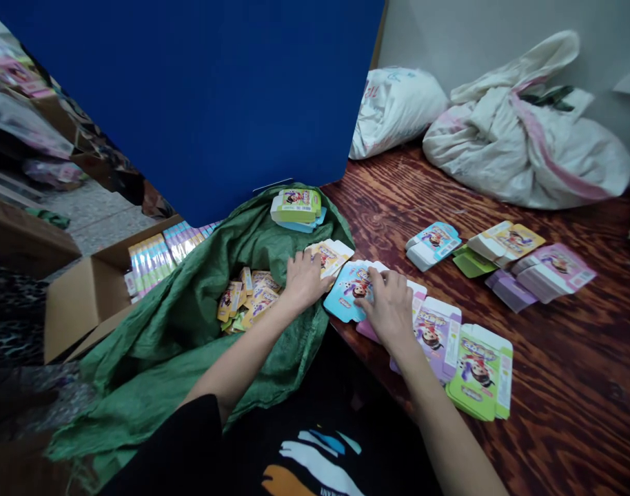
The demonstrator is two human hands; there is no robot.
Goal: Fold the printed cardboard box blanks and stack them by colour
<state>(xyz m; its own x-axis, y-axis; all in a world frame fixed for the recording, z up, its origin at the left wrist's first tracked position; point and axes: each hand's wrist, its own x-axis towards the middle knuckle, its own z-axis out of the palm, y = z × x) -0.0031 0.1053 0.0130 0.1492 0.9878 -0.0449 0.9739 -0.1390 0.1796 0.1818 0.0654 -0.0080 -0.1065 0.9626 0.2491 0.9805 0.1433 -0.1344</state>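
Left hand (305,277), centre of frame: we are pinching the yellow carton (331,257); right hand (391,304), grip unclear, is curving over blue cartons (347,288) on the table (557,386). We are judging them light, stiff, creasable, best held edgewise.

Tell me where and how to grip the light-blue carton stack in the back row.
Probably best from above, pinching the light-blue carton stack across its near and far sides: its layers lie flat and look loose, while the yellow-topped stack sits close to its right end.
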